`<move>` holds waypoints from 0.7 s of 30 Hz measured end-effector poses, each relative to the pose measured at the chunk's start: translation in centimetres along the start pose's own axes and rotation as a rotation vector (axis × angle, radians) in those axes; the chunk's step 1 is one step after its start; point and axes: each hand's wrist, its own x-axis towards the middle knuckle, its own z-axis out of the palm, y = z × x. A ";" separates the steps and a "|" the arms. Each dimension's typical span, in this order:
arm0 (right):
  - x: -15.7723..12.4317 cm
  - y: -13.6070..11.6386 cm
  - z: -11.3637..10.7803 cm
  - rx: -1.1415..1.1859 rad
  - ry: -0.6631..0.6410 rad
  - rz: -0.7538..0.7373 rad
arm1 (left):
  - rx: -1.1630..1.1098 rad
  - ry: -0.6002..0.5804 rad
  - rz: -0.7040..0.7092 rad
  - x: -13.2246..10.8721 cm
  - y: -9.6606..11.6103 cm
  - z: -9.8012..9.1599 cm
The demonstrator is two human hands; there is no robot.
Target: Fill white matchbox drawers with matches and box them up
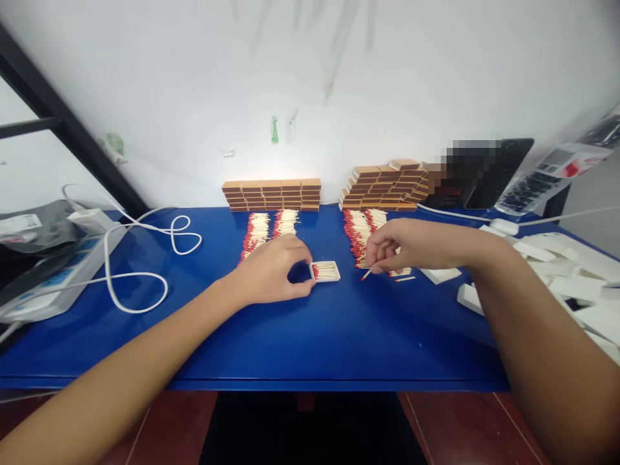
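A small white matchbox tray (325, 271) with several red-tipped matches in it lies on the blue table (300, 342). My left hand (274, 270) grips the tray's left end between thumb and fingers. My right hand (400, 245) is closed in a pinch on a single match (366, 274), its red tip pointing down-left just right of the tray. Rows of loose matches lie behind each hand: one pile (264, 229) on the left and one (361, 232) on the right.
Two stacks of brown matchbox sleeves (272, 194) (385, 186) stand against the white wall. White empty trays (557, 271) are scattered at the right. A power strip (53, 278) with white cables (140, 271) lies at the left. Dark devices (484, 171) sit back right.
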 end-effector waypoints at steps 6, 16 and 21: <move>0.5 0.7 0.4 -0.127 0.045 0.063 | 0.003 -0.019 -0.006 0.0 0.1 0.0; 1.0 0.2 1.3 -0.143 0.075 0.025 | 0.002 -0.010 0.007 0.1 0.3 0.0; 0.9 -1.1 1.6 -0.175 0.061 0.048 | -0.002 -0.011 0.000 0.0 0.2 0.0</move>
